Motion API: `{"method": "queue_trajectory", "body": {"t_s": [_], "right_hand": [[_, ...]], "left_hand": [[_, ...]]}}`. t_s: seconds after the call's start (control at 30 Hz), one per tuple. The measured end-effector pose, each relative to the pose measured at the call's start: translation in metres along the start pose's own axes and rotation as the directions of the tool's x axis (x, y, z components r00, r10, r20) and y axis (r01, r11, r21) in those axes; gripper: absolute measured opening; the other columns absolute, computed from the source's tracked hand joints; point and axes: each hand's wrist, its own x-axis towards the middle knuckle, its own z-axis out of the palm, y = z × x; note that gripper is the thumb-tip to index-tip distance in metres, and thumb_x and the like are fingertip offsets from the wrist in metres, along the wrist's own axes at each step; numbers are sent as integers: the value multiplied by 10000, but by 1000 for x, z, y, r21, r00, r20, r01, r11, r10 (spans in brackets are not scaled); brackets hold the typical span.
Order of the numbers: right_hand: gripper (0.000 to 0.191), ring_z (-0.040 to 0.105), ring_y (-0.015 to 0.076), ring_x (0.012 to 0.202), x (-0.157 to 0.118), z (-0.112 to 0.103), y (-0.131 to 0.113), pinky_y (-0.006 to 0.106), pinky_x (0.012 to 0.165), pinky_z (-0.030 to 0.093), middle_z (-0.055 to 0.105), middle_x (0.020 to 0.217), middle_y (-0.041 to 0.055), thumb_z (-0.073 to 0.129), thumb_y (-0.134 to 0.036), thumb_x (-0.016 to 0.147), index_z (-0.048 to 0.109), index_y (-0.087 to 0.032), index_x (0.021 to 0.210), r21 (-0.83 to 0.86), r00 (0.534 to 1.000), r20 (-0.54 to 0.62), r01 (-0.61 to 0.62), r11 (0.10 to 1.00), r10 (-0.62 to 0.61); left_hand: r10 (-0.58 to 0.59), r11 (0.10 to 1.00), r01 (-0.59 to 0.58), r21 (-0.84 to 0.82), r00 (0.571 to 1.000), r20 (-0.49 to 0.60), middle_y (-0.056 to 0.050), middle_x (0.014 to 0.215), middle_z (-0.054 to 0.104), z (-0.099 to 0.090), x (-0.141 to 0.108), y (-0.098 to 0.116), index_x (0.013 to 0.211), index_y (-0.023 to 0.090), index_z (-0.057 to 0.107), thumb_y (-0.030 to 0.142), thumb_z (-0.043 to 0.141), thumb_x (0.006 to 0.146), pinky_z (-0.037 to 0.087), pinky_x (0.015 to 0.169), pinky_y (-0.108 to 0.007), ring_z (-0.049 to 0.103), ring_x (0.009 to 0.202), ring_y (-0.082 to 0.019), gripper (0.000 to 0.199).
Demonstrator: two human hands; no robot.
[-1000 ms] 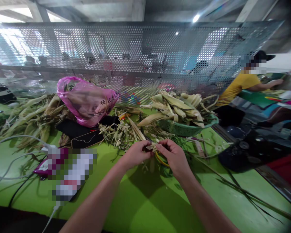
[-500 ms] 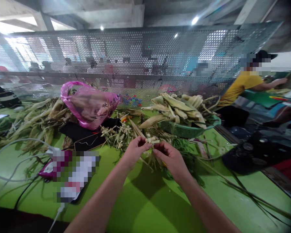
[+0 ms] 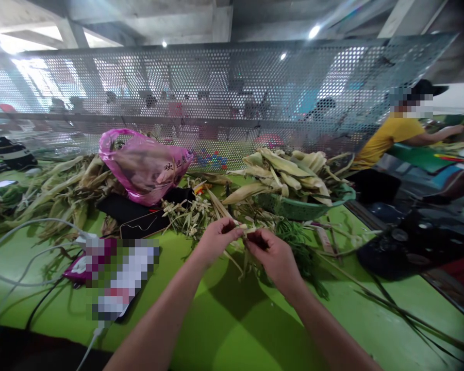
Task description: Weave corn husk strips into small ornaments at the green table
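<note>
Pinched between the fingertips of my left hand [image 3: 215, 243] and my right hand [image 3: 274, 253] is a small pale piece of folded corn husk [image 3: 245, 227]. Both hands are closed on it, above the green table. Fingers cover much of the piece, so its full shape is hidden. Loose strips hang below it. Just behind my left hand lies a heap of small pale husk pieces [image 3: 189, 214]. Beside my right hand, a bundle of thin green strands [image 3: 301, 247] rests on the table.
A green basket [image 3: 294, 207] heaped with dry husks [image 3: 290, 172] stands behind my hands. To the left are a pink plastic bag [image 3: 143, 167], more husks [image 3: 67, 190] and a phone [image 3: 127, 281] on a cable. A perforated metal screen [image 3: 216, 82] runs behind. A person in yellow [image 3: 386, 136] sits at right.
My fingers have shifted slightly on the husk piece, which is turned and more covered now. The view has moved a little. At the far left edge, part of a hand has come into sight.
</note>
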Motion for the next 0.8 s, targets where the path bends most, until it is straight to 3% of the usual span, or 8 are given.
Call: {"method": "queue_trajectory", "body": {"t_s": [0.2, 0.33, 0.47, 0.63, 0.8], "right_hand": [[172, 577, 165, 690, 1, 0, 0, 274, 677, 455, 647, 750, 20, 630, -354, 770, 618, -189, 818, -11, 1000, -17, 8, 1000, -8], [290, 596, 177, 764, 2, -4, -4, 278, 708, 469, 660, 852, 38, 647, -438, 767, 640, -199, 930, 273, 986, 10, -164, 948, 168], [278, 590, 159, 747, 3, -8, -1, 255, 698, 466, 651, 817, 19, 657, -465, 769, 665, -197, 846, 458, 961, 62, -267, 848, 269], [332, 545, 141, 661, 5, -3, 2, 248, 637, 444, 617, 723, 1, 744, -476, 669, 644, -184, 792, 352, 962, 80, -272, 896, 260], [341, 536, 148, 665, 5, -2, 3, 255, 643, 438, 612, 712, 9, 696, -503, 702, 639, -172, 763, 223, 971, 70, -238, 945, 228]], "left_hand": [[-166, 939, 150, -308, 986, -23, 30, 588, 471, 5, -1, -7, 642, 138, 562, 370, 746, 667, 355, 587, -220, 407, 536, -60, 298], [-197, 921, 159, -356, 978, -73, 24, 628, 510, 3, -1, -3, 719, 146, 569, 393, 741, 673, 412, 624, -228, 462, 558, -67, 304], [-182, 937, 126, -327, 972, -147, 11, 672, 555, -3, 1, 0, 764, 151, 580, 432, 742, 660, 425, 626, -233, 494, 576, -76, 340], [-123, 952, 73, -297, 980, -153, 16, 642, 543, -5, 4, -2, 733, 139, 585, 450, 745, 650, 385, 608, -222, 483, 571, -72, 360], [-115, 951, 63, -303, 981, -155, 32, 590, 497, -7, 4, -4, 684, 143, 546, 456, 725, 672, 355, 585, -226, 435, 536, -64, 360]]}}
